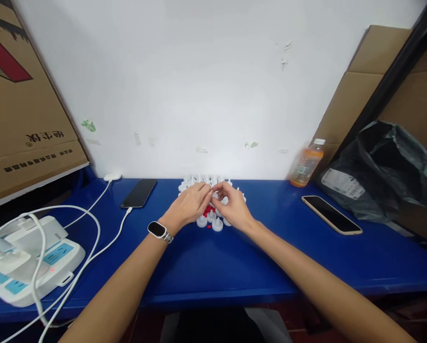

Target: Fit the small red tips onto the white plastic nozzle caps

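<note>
Both arms fwd, left hand (189,204) & right hand (234,206) meet, fingers pinched together.

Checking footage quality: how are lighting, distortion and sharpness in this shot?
Head view: even, soft light on the blue table; wide-angle bending at the edges; left hand and right hand sharp enough, but the small white parts too tiny to identify.

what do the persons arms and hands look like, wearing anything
Both forearms are bare, with no sleeves showing and no gloves. The left hand has a watch on its wrist: dark rectangular face, pale metallic band. The right hand and its wrist are bare.
</note>
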Action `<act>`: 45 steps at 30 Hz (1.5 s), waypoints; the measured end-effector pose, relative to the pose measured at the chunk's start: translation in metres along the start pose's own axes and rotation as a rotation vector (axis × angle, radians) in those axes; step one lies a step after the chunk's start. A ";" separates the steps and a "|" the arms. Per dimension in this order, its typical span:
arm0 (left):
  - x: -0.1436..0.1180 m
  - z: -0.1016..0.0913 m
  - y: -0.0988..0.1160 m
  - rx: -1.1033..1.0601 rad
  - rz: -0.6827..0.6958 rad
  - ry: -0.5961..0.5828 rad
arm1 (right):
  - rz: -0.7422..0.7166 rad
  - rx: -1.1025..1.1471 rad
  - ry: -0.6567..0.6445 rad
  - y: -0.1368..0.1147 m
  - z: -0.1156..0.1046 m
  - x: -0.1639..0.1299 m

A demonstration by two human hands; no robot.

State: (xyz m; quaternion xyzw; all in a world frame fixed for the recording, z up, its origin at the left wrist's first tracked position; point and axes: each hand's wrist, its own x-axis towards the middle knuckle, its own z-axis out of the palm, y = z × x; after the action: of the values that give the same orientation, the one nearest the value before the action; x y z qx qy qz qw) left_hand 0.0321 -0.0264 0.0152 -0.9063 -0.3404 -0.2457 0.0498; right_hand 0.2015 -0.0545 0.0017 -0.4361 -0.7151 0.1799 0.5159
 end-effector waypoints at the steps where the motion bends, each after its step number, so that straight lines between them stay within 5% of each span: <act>1: 0.000 0.001 0.001 -0.021 0.007 0.004 | -0.011 -0.021 -0.002 -0.001 -0.001 -0.001; 4: 0.001 0.003 0.005 -0.137 -0.034 0.034 | -0.075 -0.098 0.001 -0.002 -0.005 -0.003; 9: -0.002 0.001 -0.003 -0.339 -0.446 0.284 | -0.144 -0.235 0.139 0.009 -0.020 -0.003; 16: -0.013 0.010 -0.019 -0.173 -0.205 -0.073 | 0.116 -0.235 0.146 0.031 -0.054 -0.016; 27: -0.016 -0.006 0.000 -0.370 -0.155 -0.064 | 0.146 -0.211 -0.030 0.031 -0.064 -0.037; 31: -0.018 -0.008 0.000 -0.385 -0.133 -0.149 | 0.177 -0.274 -0.206 0.036 -0.064 -0.039; 40: -0.021 -0.006 0.002 -0.267 -0.132 -0.285 | 0.008 -0.524 -0.053 0.025 -0.058 -0.038; 45: -0.020 -0.002 0.006 -0.219 -0.076 -0.307 | -0.176 -0.467 -0.154 0.010 -0.042 -0.042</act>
State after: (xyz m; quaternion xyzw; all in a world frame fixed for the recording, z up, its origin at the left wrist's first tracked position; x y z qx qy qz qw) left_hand 0.0224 -0.0438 0.0078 -0.9196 -0.3492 -0.1420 -0.1108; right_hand 0.2469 -0.0909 -0.0134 -0.4647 -0.8095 -0.0030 0.3588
